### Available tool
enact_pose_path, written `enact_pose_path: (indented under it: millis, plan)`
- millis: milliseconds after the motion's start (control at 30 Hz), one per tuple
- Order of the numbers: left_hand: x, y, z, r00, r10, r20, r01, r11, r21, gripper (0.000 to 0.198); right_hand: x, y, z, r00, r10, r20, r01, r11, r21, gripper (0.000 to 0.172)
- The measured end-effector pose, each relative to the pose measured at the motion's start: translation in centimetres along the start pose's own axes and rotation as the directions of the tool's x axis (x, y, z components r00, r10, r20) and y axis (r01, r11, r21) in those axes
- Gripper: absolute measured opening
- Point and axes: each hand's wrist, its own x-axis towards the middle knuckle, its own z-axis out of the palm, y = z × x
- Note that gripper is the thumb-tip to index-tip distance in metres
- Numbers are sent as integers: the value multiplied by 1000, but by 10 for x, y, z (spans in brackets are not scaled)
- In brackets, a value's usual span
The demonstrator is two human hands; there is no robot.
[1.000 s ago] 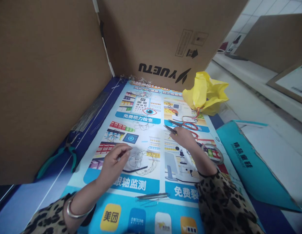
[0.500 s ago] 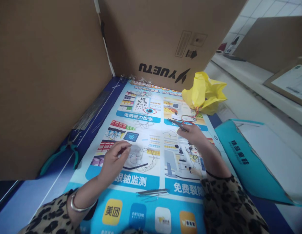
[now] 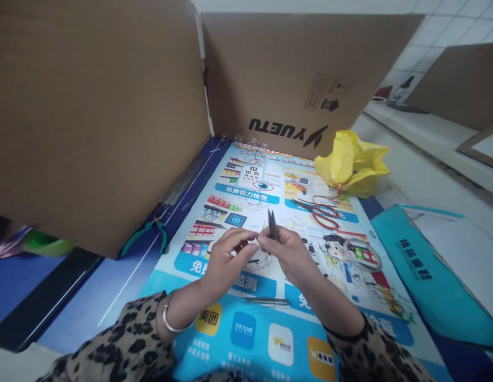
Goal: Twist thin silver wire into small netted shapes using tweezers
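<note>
My right hand (image 3: 292,254) grips dark, narrow-jawed pliers (image 3: 272,225), jaws pointing up and away from me. Their handles are mostly hidden in the palm. My left hand (image 3: 232,257) is closed in a pinch, thumb against forefinger, its tips meeting the right fingers. Whatever sits in that pinch is too small to make out. Beneath the hands, loops of thin wire (image 3: 264,261) lie on the printed poster sheet (image 3: 178,284). Red-handled scissors (image 3: 325,215) rest beyond the right hand. Short dark wire pieces (image 3: 266,301) lie closer to me.
Tall cardboard panels (image 3: 98,116) wall off the left and back. Teal-handled pliers (image 3: 148,233) lie by the left panel. At right are a yellow paper flower (image 3: 352,164), a ring-shaped coil (image 3: 363,254) and a teal shoebox (image 3: 413,265). A black bar (image 3: 47,300) lies lower left.
My right hand has come away from the scissors toward the middle, with the pliers in it. The left hand now meets it there. The view has shifted, showing more at left.
</note>
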Motion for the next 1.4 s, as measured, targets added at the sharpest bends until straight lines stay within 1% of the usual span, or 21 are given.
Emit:
enact_pose_path:
  millis: [133,233,333,433,533,567,667,733,800,900,967,1033,1100,1200,1267,1333,1400]
  plan:
    - [-4,7,8,997,-21,-72,13,994,-111,11,-9,6,9,1000,-6,15,6,1000,-4,20]
    - [-7,5,9,989,-147,-32,136,965,-224,17,-14,6,9,1000,-17,13,17,999,-28,20]
    - [-10,2,8,967,-254,18,247,917,-313,22,-18,5,7,998,-50,-28,48,996,-70,20]
    - [-13,2,8,961,-269,63,275,914,-298,26,-23,5,5,997,-62,-55,57,995,-82,21]
    - [-17,4,9,962,-253,106,273,926,-261,28,-29,7,4,999,-41,-20,40,998,-42,24]
    - [-18,4,9,962,-247,120,270,929,-252,28,-31,8,4,999,-40,-24,39,999,-35,25]
    - [-20,5,10,959,-230,165,265,936,-234,27,-35,10,4,997,-47,-60,45,998,-49,20]
    - [-21,5,10,956,-229,186,267,938,-219,26,-38,11,3,998,-52,-46,48,997,-67,19]
    - [-23,5,11,952,-235,197,274,941,-200,26,-42,10,1,998,-53,-18,50,992,-117,18]
    - [-32,6,12,937,-277,213,315,934,-170,24,-51,6,-2,998,-64,-26,54,956,-288,17]
    - [-41,6,14,911,-333,243,375,914,-154,20,-60,5,-4,995,-97,-27,76,898,-433,15]
    - [-51,6,16,893,-360,270,400,910,-109,16,-70,6,-6,987,-158,8,135,820,-556,15]
    - [-60,6,17,895,-329,300,366,928,-76,15,-80,10,-8,977,-201,69,202,771,-604,16]
    - [-67,4,16,914,-213,344,221,975,18,19,-90,18,-12,959,-241,149,280,735,-618,15]
    - [-68,3,15,922,-146,360,134,989,57,19,-93,23,-15,946,-258,194,322,724,-610,10]
    - [-68,1,14,919,-108,378,88,994,71,19,-94,25,-16,931,-283,231,365,708,-605,7]
    - [-67,-1,14,914,-92,395,66,995,80,17,-94,26,-15,915,-308,261,403,682,-610,10]
